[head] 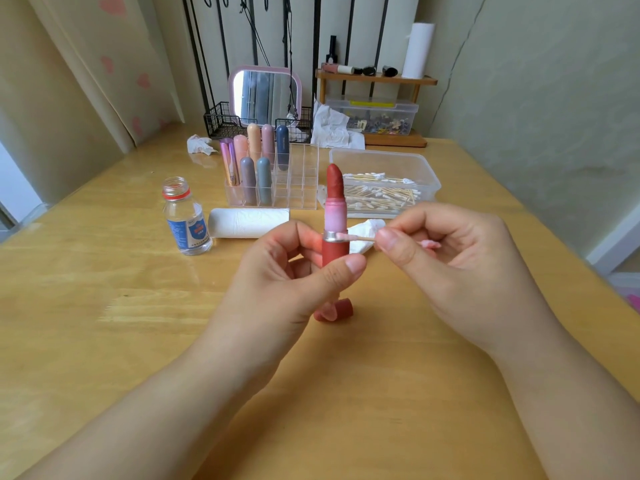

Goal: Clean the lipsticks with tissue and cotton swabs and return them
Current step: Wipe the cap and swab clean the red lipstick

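From the head view, the left hand [294, 271] grips an upright, uncapped red lipstick with a pink inner tube [334, 216] above the wooden tabletop [104, 306]. The right hand [450, 258] pinches a pink-stained wooden cotton swab [356, 238], its tip touching the lipstick's silver collar. Behind stand a clear acrylic organizer of capped pastel lipsticks [263, 168] and a clear plastic box of cotton swabs [384, 181].
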{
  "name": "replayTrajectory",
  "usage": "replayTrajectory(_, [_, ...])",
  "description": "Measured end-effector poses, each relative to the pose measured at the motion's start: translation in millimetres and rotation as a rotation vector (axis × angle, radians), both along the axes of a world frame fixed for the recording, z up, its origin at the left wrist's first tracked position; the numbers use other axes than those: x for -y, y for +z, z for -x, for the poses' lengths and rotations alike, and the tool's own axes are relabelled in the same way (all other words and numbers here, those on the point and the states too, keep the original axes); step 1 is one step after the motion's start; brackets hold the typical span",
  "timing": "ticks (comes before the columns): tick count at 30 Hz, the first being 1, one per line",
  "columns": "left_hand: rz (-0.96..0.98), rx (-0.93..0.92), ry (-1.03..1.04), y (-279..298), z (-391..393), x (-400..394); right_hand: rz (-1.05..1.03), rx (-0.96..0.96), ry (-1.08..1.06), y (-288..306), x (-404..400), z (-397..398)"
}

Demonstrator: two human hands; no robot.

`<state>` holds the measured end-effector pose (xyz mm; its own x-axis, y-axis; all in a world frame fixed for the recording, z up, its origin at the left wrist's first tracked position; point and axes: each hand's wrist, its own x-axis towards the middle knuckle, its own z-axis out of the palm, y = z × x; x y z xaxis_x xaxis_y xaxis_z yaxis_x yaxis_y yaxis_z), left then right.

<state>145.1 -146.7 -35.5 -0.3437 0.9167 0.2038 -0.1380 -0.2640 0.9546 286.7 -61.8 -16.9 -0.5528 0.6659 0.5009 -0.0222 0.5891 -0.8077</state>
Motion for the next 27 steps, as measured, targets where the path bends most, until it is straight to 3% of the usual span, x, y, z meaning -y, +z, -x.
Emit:
replayTrajectory(16, [-0.018, -0.064, 0.148, 6.4, -10.5, 1.7, -0.052, 0.000, -0.074, 0.1, 10.2, 5.1])
replayTrajectory(27, [-0.020, -0.005, 0.158, 8.3, -10.5, 2.9, -0.040, 0.014, -0.036, 1.2, 6.8, 0.7])
